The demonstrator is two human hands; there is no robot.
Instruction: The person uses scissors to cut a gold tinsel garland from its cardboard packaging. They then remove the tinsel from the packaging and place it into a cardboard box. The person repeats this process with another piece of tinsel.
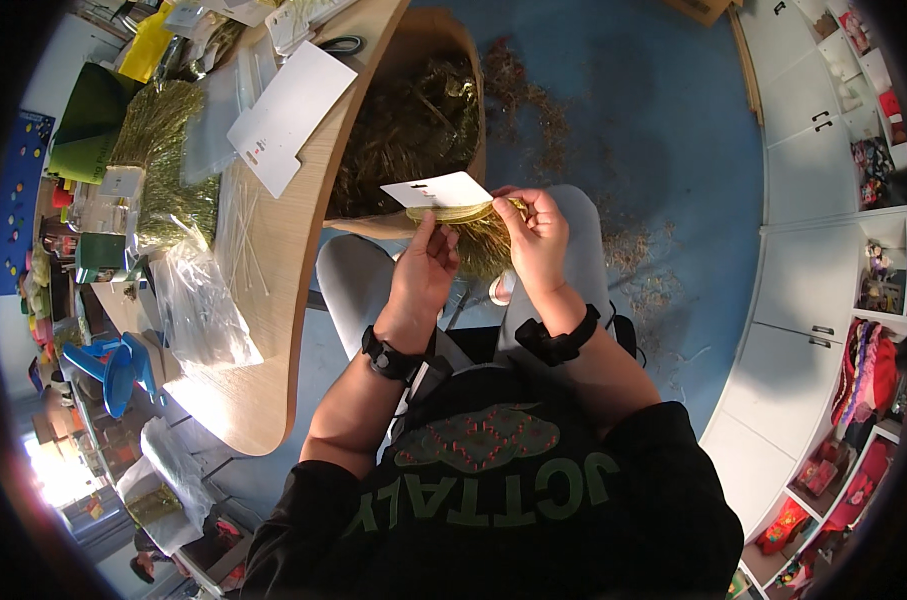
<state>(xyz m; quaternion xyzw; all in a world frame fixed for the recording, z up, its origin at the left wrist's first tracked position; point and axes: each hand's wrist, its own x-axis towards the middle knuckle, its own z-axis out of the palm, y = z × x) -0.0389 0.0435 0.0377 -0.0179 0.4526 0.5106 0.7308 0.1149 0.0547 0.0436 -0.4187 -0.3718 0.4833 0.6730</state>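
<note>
Above my lap, my left hand (425,262) and my right hand (534,234) hold a gold tinsel fringe (485,244) with a folded or gathered top band (453,214). A white header card (440,189) with a hang slot lies against the band's far side. My left thumb presses on the band below the card. At the right end, my right thumb and fingers pinch the band near the card's corner. Strands hang down between my knees. Just beyond stands an open cardboard box (477,75) filled with dark gold tinsel (416,120).
Left of me is a wooden table (288,300) with a larger white card (296,112), a tinsel bundle (164,165), thin white ties (247,240) and a clear plastic bag (202,307). Tinsel scraps (641,262) litter the blue floor. White cabinets (798,277) line the right side.
</note>
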